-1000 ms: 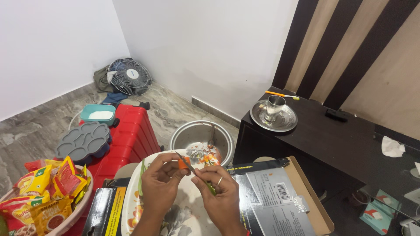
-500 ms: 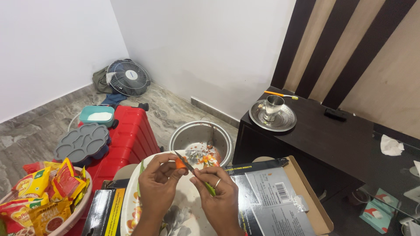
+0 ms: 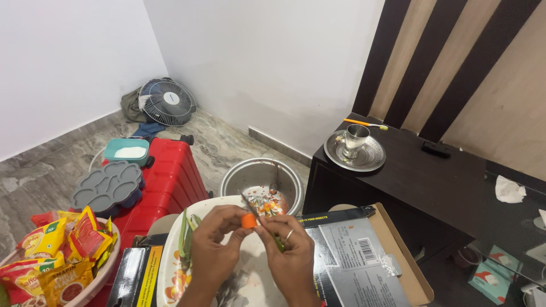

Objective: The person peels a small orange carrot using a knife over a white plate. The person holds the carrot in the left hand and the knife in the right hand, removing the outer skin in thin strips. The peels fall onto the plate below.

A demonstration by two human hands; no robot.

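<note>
Marble floor [image 3: 51, 165]: red suitcase [image 3: 170, 176], steel pot [image 3: 261, 176] beyond hands w/ carrot [image 3: 248, 220]

A carrot piece [image 3: 248, 220] was held between both hands above a plate [image 3: 170, 267] laid on a cardboard box [image 3: 364, 256], with a steel pot [image 3: 239, 176] behind it, a suitcase [image 3: 170, 176] to the left, and a table [image 3: 432, 170] to the right.
</note>
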